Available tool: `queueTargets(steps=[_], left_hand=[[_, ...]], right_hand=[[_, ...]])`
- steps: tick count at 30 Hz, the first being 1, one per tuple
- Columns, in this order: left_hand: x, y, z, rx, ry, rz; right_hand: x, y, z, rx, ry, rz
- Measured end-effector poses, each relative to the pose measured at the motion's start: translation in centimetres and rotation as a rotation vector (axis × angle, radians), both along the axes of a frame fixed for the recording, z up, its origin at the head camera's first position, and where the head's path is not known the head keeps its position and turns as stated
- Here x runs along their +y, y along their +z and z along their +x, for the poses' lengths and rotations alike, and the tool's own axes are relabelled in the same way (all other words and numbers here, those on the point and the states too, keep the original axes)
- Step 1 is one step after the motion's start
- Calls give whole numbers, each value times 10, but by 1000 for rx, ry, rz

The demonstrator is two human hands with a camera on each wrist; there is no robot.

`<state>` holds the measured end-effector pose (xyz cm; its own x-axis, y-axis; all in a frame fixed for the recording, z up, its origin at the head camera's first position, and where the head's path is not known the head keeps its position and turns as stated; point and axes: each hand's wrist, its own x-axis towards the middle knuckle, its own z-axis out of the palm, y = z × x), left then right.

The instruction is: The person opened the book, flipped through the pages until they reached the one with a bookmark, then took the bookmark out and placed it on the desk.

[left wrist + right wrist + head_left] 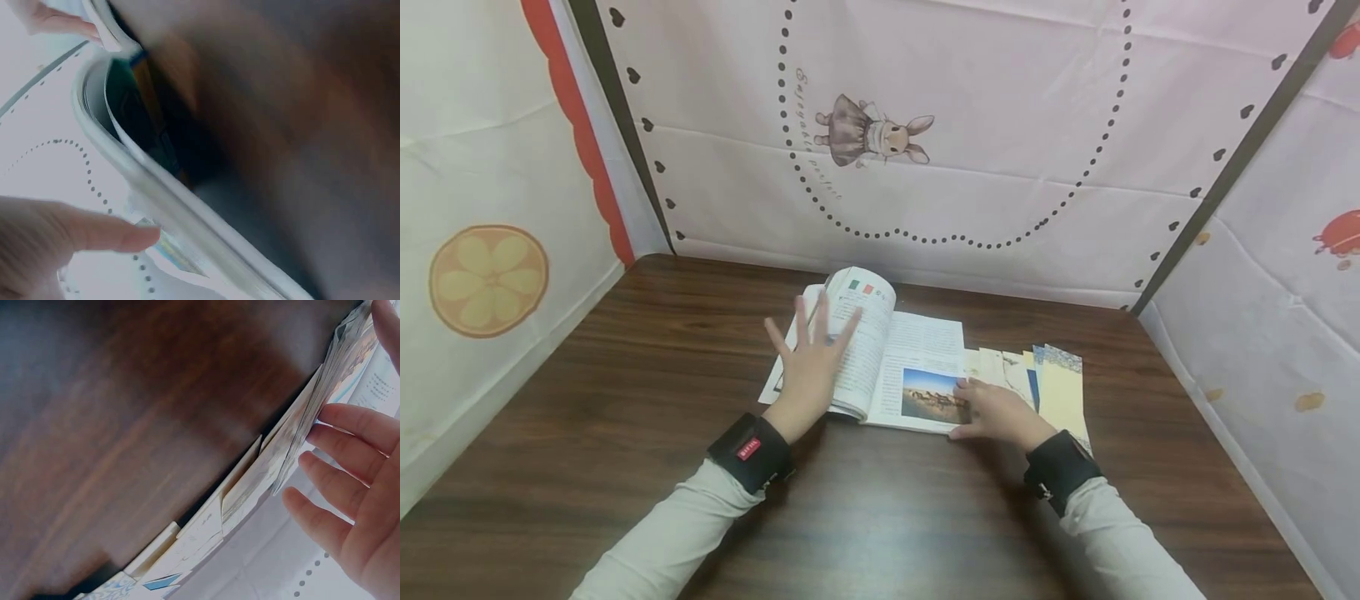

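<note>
An open book [925, 337] lies on the table, its left-hand pages arching up in a thick curl. Over those raised pages my left hand [808, 375] lies with its fingers spread wide. In the left wrist view, the thumb of that hand [69, 231] is beside the curved page block [181, 206]. My right hand [1000, 412] rests at the right page's outer edge, by a colour photo [928, 396]. The right wrist view shows its fingers [356, 422] extended and a little apart along the page edges. Neither hand grips anything visible.
Several paper cards or bookmarks [1060, 383], cream, yellow and blue-patterned, fan out from under the book's right side. The wooden table [880, 517] extends toward me. Printed cloth walls [1000, 167] enclose the back and both sides.
</note>
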<state>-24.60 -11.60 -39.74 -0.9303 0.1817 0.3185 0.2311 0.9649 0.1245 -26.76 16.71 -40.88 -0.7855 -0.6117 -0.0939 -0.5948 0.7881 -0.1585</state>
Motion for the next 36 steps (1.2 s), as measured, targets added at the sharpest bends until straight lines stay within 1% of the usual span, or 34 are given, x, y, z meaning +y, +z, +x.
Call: queueTargets(steps=[2,3,4,5,6,7,8,11,13,15,17,19,21,23,25,28,30,33,35,36], left_hand=[[-1,0,1,-24,-147,-107],[0,0,2,-51,-211,-151],[1,0,4,-80,-264,-174],[2,-1,5,-110,-303,-180],[3,-1,7,-146,-322,-164],[4,-1,8,-180,-315,-142],[5,-1,9,-199,-297,-118],[5,0,9,-211,-263,-36],[5,2,8,-225,-254,0],[4,3,6,-253,-246,38],[4,2,5,-287,-241,76],[4,1,6,-307,-251,88],[4,-1,7,-319,-273,75],[7,-3,7,-316,-301,53],[10,-4,7,-311,-314,41],[15,-4,6,-286,-300,42],[20,-4,4,-268,-286,42],[26,-5,0,-252,-268,18],[31,-6,-3,-250,-255,-1],[33,-6,-4,-247,-248,-11]], right_hand=[[0,-1,-1,2,4,0],[0,-2,-1,2,5,2],[1,-2,-2,0,8,2],[1,-2,-2,-3,9,2],[1,-1,-3,-7,11,2],[1,-1,-3,-13,10,2],[1,0,-3,-17,12,3],[-1,4,-3,3,53,13],[-3,7,-4,36,94,15],[-4,10,-4,96,142,21],[-6,13,-4,137,164,21],[-7,16,-4,157,171,30],[-8,19,-4,154,158,47],[-8,20,-5,144,145,62],[-8,22,-7,161,139,65],[-9,27,-10,255,153,19],[-11,32,-10,352,170,-44],[-17,42,-11,504,215,-129],[-21,47,-11,601,258,-160],[-23,49,-12,634,276,-169]])
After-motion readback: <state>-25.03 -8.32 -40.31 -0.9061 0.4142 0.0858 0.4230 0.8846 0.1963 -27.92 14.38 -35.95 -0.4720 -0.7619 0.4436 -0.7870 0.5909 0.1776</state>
